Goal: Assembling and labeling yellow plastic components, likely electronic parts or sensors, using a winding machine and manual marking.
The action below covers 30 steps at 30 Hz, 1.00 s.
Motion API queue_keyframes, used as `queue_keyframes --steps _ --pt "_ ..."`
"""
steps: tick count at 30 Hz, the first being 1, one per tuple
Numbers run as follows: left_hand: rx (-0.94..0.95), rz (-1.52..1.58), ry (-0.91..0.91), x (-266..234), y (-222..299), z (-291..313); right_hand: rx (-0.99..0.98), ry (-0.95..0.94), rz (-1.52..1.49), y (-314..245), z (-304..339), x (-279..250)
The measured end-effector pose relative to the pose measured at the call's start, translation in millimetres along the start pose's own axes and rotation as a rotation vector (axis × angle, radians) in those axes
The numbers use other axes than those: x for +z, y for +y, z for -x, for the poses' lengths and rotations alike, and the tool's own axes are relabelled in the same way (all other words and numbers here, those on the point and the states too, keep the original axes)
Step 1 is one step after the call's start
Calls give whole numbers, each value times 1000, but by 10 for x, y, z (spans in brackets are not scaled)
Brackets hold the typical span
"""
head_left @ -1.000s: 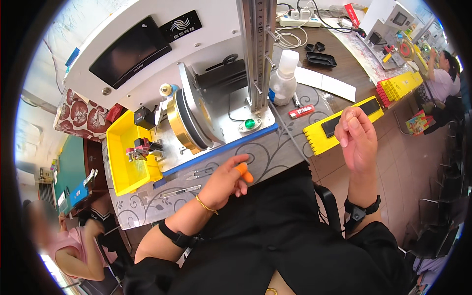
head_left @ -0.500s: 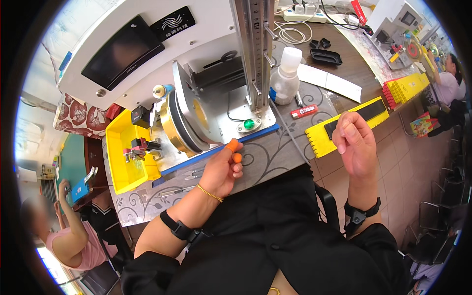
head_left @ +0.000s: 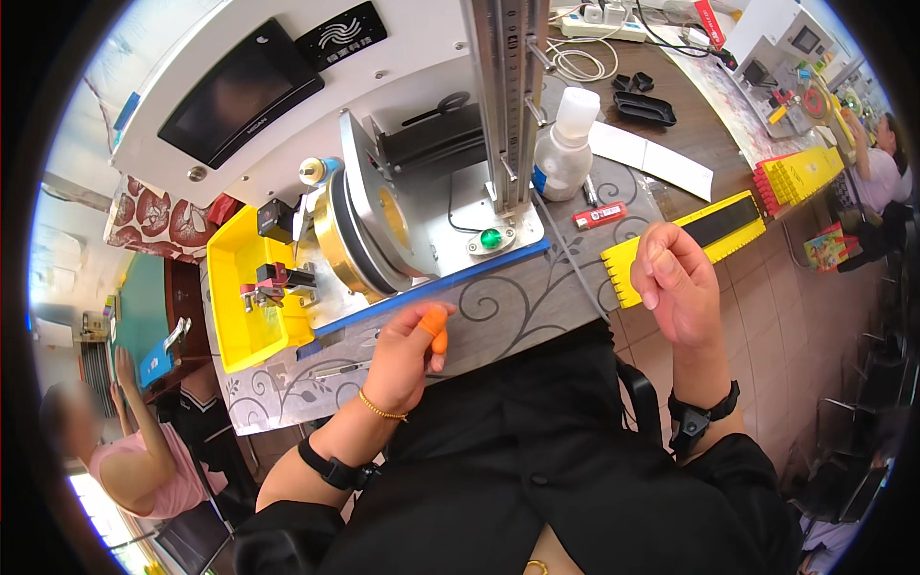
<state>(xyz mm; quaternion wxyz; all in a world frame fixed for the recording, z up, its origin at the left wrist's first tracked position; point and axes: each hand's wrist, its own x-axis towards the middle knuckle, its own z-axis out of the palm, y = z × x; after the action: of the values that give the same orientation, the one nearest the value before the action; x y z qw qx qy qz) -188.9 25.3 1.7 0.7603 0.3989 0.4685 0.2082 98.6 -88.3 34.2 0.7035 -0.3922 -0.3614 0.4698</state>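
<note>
Over the table's front edge, below the machine, is my left hand (head_left: 402, 359). Orange finger covers (head_left: 434, 324) sit on its thumb and one fingertip, and its fingers are curled together; anything between them is hidden. My right hand (head_left: 680, 287) is raised near the yellow toothed rack (head_left: 625, 273) with a black strip along its top. Its thumb and forefinger press together in a pinch, and whatever they hold is too small to make out. Closest to my left hand is the machine's gold-rimmed grinding wheel (head_left: 337, 235).
A yellow bin (head_left: 230, 316) stands left of the wheel. Behind the rack are a red lighter (head_left: 600, 216), a clear bottle (head_left: 565, 149), white card (head_left: 661, 163) and a black tray (head_left: 644, 108). Tweezers (head_left: 342, 368) lie at the front edge. Other people sit at far left and right.
My left hand has drawn back from the wheel, toward me and leftward. My right hand has shifted slightly left, still pinched. The whole view has moved a little.
</note>
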Motion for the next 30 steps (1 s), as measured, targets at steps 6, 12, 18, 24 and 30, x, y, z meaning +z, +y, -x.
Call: queue_keyframes --steps 6,12,18,24,30 --pt "115 -282 -48 -228 -14 213 53 -13 -73 34 9 72" --pt "139 -619 -22 -429 -42 403 141 15 -111 44 57 149" --pt "132 -414 -3 -526 -23 468 74 124 -34 -45 138 192" --pt "278 -228 -11 -556 18 612 -78 185 52 -170 297 45" --pt "287 -124 -3 -491 180 774 -182 177 46 -302 380 -102"
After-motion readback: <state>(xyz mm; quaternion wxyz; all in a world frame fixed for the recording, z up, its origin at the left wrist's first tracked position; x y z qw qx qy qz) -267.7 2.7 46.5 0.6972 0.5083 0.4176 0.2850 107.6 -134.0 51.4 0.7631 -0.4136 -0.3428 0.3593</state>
